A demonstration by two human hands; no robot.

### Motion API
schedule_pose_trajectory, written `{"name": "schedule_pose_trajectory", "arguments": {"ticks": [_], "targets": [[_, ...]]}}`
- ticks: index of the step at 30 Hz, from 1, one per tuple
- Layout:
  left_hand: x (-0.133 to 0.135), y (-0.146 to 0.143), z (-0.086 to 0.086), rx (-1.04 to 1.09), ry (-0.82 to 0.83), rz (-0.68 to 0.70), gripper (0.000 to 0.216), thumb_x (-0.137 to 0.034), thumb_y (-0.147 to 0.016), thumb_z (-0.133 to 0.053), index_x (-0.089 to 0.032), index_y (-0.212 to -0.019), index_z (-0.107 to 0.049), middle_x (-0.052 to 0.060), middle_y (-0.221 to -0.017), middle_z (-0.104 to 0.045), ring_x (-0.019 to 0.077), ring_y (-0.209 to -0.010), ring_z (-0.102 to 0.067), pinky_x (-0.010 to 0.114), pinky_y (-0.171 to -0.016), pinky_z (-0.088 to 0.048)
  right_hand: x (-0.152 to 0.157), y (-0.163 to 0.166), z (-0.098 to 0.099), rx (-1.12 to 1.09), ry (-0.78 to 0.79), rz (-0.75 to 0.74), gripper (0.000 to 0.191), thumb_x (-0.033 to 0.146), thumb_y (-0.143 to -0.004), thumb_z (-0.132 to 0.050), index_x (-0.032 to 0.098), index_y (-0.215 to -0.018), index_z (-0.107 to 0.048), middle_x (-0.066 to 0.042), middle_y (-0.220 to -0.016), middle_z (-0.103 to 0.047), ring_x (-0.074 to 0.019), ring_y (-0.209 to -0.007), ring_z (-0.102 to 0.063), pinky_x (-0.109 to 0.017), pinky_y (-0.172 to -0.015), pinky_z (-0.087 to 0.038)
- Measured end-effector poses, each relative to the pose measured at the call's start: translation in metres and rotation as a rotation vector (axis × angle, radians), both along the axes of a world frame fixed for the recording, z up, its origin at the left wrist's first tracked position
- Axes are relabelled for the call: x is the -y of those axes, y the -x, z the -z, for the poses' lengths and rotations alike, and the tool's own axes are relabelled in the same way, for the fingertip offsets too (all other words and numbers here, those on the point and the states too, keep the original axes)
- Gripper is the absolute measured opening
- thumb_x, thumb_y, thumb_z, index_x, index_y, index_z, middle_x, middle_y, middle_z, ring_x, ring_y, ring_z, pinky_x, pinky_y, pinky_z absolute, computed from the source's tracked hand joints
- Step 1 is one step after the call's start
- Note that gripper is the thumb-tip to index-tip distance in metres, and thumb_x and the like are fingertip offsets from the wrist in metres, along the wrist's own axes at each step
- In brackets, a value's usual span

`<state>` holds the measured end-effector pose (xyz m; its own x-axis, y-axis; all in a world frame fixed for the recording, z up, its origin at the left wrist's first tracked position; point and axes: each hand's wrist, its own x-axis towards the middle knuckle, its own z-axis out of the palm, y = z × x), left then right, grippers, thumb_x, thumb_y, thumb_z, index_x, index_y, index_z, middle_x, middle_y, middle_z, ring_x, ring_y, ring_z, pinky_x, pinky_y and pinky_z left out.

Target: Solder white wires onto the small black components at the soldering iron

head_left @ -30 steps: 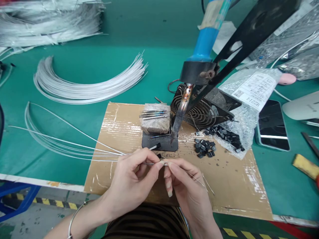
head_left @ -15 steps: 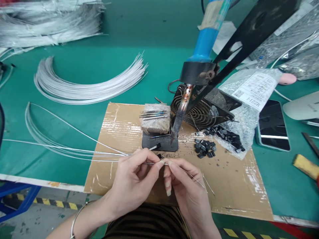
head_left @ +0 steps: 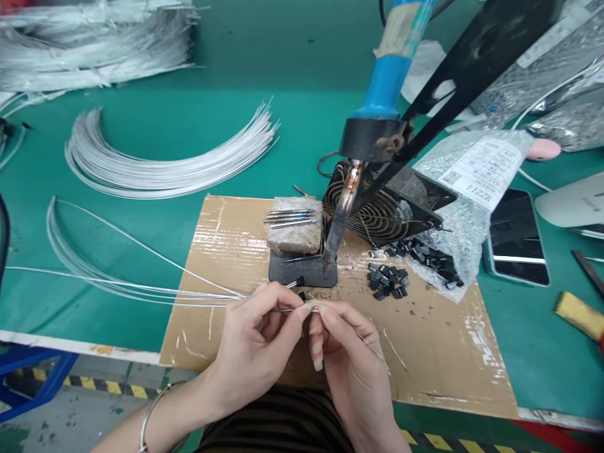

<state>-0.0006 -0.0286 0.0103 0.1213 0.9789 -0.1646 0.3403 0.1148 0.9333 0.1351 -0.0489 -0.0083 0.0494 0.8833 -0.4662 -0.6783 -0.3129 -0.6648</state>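
My left hand (head_left: pixel 257 343) is closed in a pinch on thin white wires (head_left: pixel 189 290), which trail away leftward over the board. Small black connectors (head_left: pixel 302 296) show just beyond its fingertips, at the wire ends. My right hand (head_left: pixel 356 358) meets it fingertip to fingertip, thumb and forefinger pinching a wire's end. A fine strand (head_left: pixel 376 351) sticks out from under the right hand toward the lower right. The exact joint between the fingertips is too small to make out. Ahead of the hands, a blue-handled soldering iron (head_left: pixel 384 85) points down at a black pad (head_left: pixel 283 272).
A black metal arm (head_left: pixel 438 94) holds the iron. Behind stand a fan (head_left: pixel 377 207) and a block (head_left: pixel 295 236) bearing metal tips. Loose black connectors (head_left: pixel 387 281) lie right on the cardboard (head_left: pixel 448 358), beside a bubble bag (head_left: pixel 472 233) and phone (head_left: pixel 518 239). Wire bundles (head_left: pixel 165 167) lie left.
Both hands stay pinched together in nearly the same place. The right hand and the strand under it have shifted slightly left.
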Motion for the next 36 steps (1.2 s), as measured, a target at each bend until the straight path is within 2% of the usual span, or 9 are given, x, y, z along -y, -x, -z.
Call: {"name": "schedule_pose_trajectory", "arguments": {"ticks": [6, 9, 12, 19, 29, 36], "targets": [[-0.004, 0.0, -0.003, 0.12, 0.1, -0.038, 0.018, -0.028, -0.097, -0.067, -0.02, -0.081, -0.066, 0.0, -0.063, -0.066, 0.0121, -0.051, -0.055, 0.024, -0.048, -0.04, -0.001, 0.001, 0.0, -0.001, -0.029, -0.018, 0.015, 0.036, -0.086, -0.087, 0.021, -0.084, -0.088, 0.001, -0.061, -0.071, -0.0072, -0.048, -0.062, -0.014, -0.049, -0.056], [-0.008, 0.0, -0.004, 0.142, 0.077, -0.075, 0.017, -0.025, -0.094, -0.068, -0.019, -0.079, -0.067, -0.001, -0.061, -0.063, 0.0105, -0.05, -0.05, 0.022, -0.046, -0.036, -0.001, -0.003, 0.004, 0.045, -0.073, -0.024, 0.019, 0.04, -0.089, -0.085, 0.022, -0.093, -0.089, -0.001, -0.069, -0.076, -0.0093, -0.055, -0.067, -0.017, -0.055, -0.06], [-0.01, -0.001, -0.003, 0.166, 0.034, -0.097, 0.015, -0.024, -0.092, -0.069, -0.018, -0.078, -0.068, -0.002, -0.059, -0.062, 0.0091, -0.047, -0.046, 0.021, -0.044, -0.033, 0.0, -0.007, 0.011, 0.134, -0.132, -0.047, 0.013, 0.036, -0.091, -0.084, 0.024, -0.094, -0.089, -0.001, -0.073, -0.079, -0.0098, -0.057, -0.069, -0.018, -0.057, -0.062], [-0.008, -0.001, -0.002, 0.174, 0.045, -0.073, 0.009, -0.024, -0.094, -0.068, -0.018, -0.087, -0.07, 0.002, -0.067, -0.072, 0.0114, -0.051, -0.057, 0.021, -0.047, -0.04, 0.001, -0.007, 0.015, 0.271, -0.177, -0.075, 0.005, 0.029, -0.093, -0.083, 0.028, -0.092, -0.087, 0.003, -0.069, -0.078, -0.0077, -0.054, -0.069, -0.016, -0.06, -0.061], [-0.009, 0.0, 0.0, 0.17, 0.027, -0.041, 0.013, -0.022, -0.092, -0.069, -0.02, -0.081, -0.065, -0.003, -0.061, -0.061, 0.009, -0.048, -0.042, 0.022, -0.044, -0.029, 0.003, -0.009, 0.012, 0.257, -0.143, -0.082, 0.005, 0.032, -0.093, -0.084, 0.028, -0.092, -0.087, 0.002, -0.07, -0.077, -0.0085, -0.056, -0.069, -0.017, -0.06, -0.06], [-0.008, 0.002, -0.003, 0.152, -0.001, -0.006, 0.014, -0.021, -0.094, -0.067, -0.02, -0.079, -0.066, -0.004, -0.062, -0.055, 0.0088, -0.049, -0.039, 0.023, -0.045, -0.026, -0.002, -0.011, 0.007, 0.111, -0.095, -0.093, 0.012, 0.034, -0.086, -0.089, 0.024, -0.08, -0.086, 0.003, -0.064, -0.074, -0.0079, -0.049, -0.066, -0.016, -0.052, -0.058]]}}
